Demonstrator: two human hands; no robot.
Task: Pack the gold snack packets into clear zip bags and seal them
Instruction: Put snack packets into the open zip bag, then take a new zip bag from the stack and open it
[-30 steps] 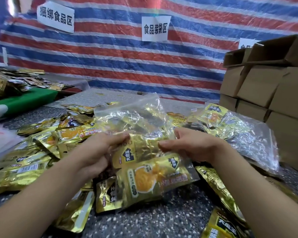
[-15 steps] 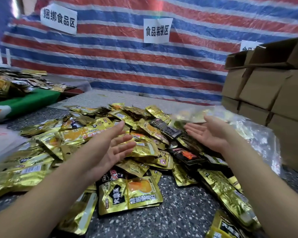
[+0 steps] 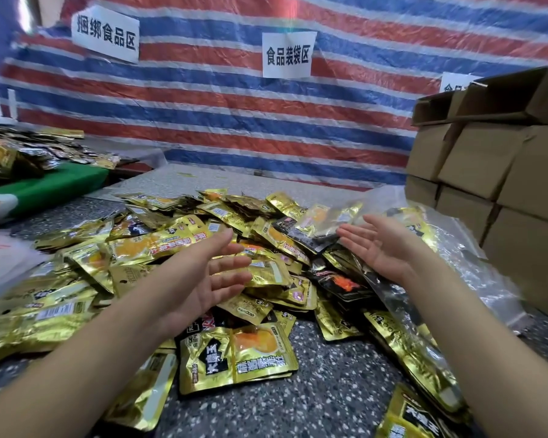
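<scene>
A wide heap of gold snack packets (image 3: pixel 178 241) covers the speckled table (image 3: pixel 298 403). One gold packet (image 3: pixel 238 358) lies face up at the heap's near edge. My left hand (image 3: pixel 203 273) hovers over the heap, palm turned inward, fingers spread, holding nothing. My right hand (image 3: pixel 377 245) is held palm up to the right, fingers apart and empty. Just beyond its fingertips a clear zip bag with gold packets inside (image 3: pixel 329 219) lies on the pile. More filled clear bags (image 3: pixel 462 263) lie to the right.
Stacked cardboard boxes (image 3: pixel 494 172) stand at the right edge. A striped tarp (image 3: pixel 234 105) with paper signs hangs behind. A green-covered surface (image 3: pixel 45 188) with more packets sits at the left, and a white plastic sheet (image 3: pixel 4 257) lies at the table's left edge.
One second ago both hands held a clear bag with gold packets. They let it go; the bag now lies on the pile at the far right, and both hands are open and empty.
</scene>
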